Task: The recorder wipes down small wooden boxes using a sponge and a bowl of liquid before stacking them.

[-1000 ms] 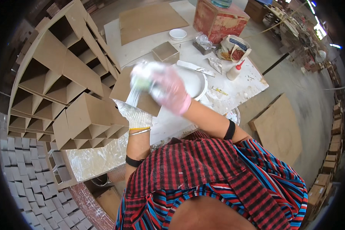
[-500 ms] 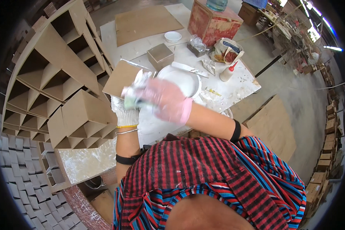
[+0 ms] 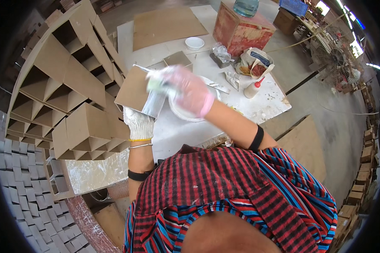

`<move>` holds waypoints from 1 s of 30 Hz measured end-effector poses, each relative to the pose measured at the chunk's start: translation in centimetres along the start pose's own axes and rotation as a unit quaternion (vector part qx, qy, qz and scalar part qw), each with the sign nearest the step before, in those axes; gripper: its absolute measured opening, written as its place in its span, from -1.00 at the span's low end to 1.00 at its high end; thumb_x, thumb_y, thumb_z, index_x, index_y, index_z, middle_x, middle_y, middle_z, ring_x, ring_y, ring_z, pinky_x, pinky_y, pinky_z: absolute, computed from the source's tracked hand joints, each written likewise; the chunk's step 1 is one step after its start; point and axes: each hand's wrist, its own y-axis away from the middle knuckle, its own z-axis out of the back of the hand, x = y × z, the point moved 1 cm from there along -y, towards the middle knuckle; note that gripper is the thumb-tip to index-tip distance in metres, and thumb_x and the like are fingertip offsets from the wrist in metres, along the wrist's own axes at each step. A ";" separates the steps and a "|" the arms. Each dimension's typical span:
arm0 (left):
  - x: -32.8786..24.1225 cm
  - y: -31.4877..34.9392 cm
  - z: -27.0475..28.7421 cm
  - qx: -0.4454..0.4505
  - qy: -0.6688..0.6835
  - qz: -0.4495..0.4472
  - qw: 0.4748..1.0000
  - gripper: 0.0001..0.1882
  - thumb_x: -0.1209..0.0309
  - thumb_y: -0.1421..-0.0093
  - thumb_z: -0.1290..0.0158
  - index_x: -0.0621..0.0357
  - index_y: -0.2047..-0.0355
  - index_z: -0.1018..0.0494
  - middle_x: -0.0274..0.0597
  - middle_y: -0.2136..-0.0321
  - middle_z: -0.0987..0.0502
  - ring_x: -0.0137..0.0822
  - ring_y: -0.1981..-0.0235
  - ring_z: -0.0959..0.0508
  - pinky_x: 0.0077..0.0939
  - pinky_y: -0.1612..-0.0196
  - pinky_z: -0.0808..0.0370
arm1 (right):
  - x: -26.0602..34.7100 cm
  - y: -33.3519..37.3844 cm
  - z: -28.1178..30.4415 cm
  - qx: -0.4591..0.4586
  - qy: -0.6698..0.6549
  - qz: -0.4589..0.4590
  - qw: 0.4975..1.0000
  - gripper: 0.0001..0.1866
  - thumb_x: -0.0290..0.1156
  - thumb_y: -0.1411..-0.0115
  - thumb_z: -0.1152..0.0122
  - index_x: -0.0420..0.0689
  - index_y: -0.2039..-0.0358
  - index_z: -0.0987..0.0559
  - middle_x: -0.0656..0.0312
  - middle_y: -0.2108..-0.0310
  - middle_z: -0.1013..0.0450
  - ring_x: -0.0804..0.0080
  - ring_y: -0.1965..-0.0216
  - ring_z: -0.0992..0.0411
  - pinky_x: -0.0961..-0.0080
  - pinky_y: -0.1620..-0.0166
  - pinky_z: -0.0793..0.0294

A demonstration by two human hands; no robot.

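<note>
My left hand [image 3: 138,124], in a white knitted glove, supports a brown cardboard box [image 3: 133,89] from below, its fingers hidden by the box. A pale, wet-looking coat covers the box's right side. Above the box's right edge, my right hand [image 3: 189,90] in a pink glove is closed on a pale green and white thing [image 3: 157,84]; motion blur hides its kind. Partly behind the right hand is a round white basin [image 3: 177,110], with a flat white-smeared blade [image 3: 217,85] at its far rim. Another brown box [image 3: 179,60] sits beyond.
Stacked open cardboard boxes [image 3: 82,80] rise close on the left. The white worktable [image 3: 261,103] also carries a red-tipped squeeze bottle [image 3: 253,87], a cloth bag [image 3: 254,63], a small white bowl [image 3: 194,43], a cardboard sheet [image 3: 169,27] and a red crate [image 3: 240,31]. A fan [image 3: 335,59] stands at far right.
My right hand has swept away from me, up along the box's right side, with the pale thing in it. The left hand and box stay nearly in place; the view has shifted slightly.
</note>
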 end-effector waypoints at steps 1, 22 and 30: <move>-0.2 0.5 -0.4 -0.031 0.005 -0.002 1.000 -0.52 0.16 -0.26 0.30 0.22 -0.04 -0.27 -0.02 0.05 -0.39 -0.04 0.06 -0.43 -0.11 0.03 -0.42 | -1.4 -0.2 0.6 -0.017 -0.007 -0.038 0.999 -0.48 -0.52 0.05 -0.19 -0.02 -0.01 -0.43 0.19 0.22 -0.43 0.22 0.16 -0.39 0.42 0.04 -0.37; 0.1 -0.5 6.1 0.122 -0.088 0.116 0.982 -0.53 0.13 -0.20 0.15 0.22 0.03 -0.32 -0.04 0.12 -0.44 -0.16 0.13 -0.49 -0.26 0.09 -0.48 | 0.5 -1.8 1.6 0.143 -0.074 0.128 0.979 -0.45 -0.45 0.13 -0.28 0.02 0.03 -0.47 0.24 0.10 -0.40 0.25 0.10 -0.39 0.37 0.05 -0.39; 0.8 2.5 -0.6 -0.118 -0.149 0.152 0.970 -0.47 0.05 -0.25 0.29 0.18 -0.05 -0.26 0.00 0.07 -0.40 -0.09 0.10 -0.46 -0.18 0.05 -0.46 | -3.4 -3.8 0.3 0.088 0.009 0.028 0.996 -0.67 -0.30 -0.03 -0.15 0.21 0.13 -0.50 0.32 0.16 -0.41 0.32 0.09 -0.39 0.40 0.07 -0.42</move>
